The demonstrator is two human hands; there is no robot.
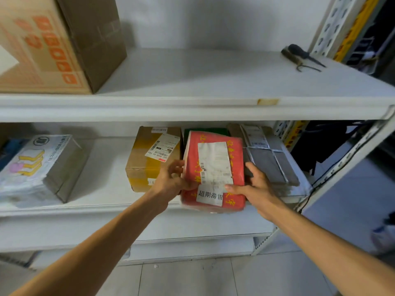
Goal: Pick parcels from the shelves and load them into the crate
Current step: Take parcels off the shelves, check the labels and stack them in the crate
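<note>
**Item:** red parcel (213, 171), soft wrap, yellow print, two white labels. Location: middle shelf (85, 212), right of centre, between a brown taped box (149, 159) and a strapped grey bundle (271, 159). Its lower end sits at the shelf's front lip.

**Hands:** left hand (173, 180) grips the parcel's left edge, fingers curled round it. Right hand (254, 186) holds the right edge, thumb laid across the lower front face and fingers down the side.

**Step, as judged:** pick stage, with the parcel grasped but not yet clear of the shelf.

**Next move calls for:** drawing it straight outward between its two neighbours, then carrying it to the crate. The wrap looks pliable, so support from both sides seems wise.

**Not made out:**
- The crate is out of view.
- The right fingertips are hidden behind the parcel.
- A green item (205, 130) behind it is mostly covered.
- The label text is largely blurred.
- The large carton (49, 45) on the upper shelf is cut off at the frame edge.
</note>
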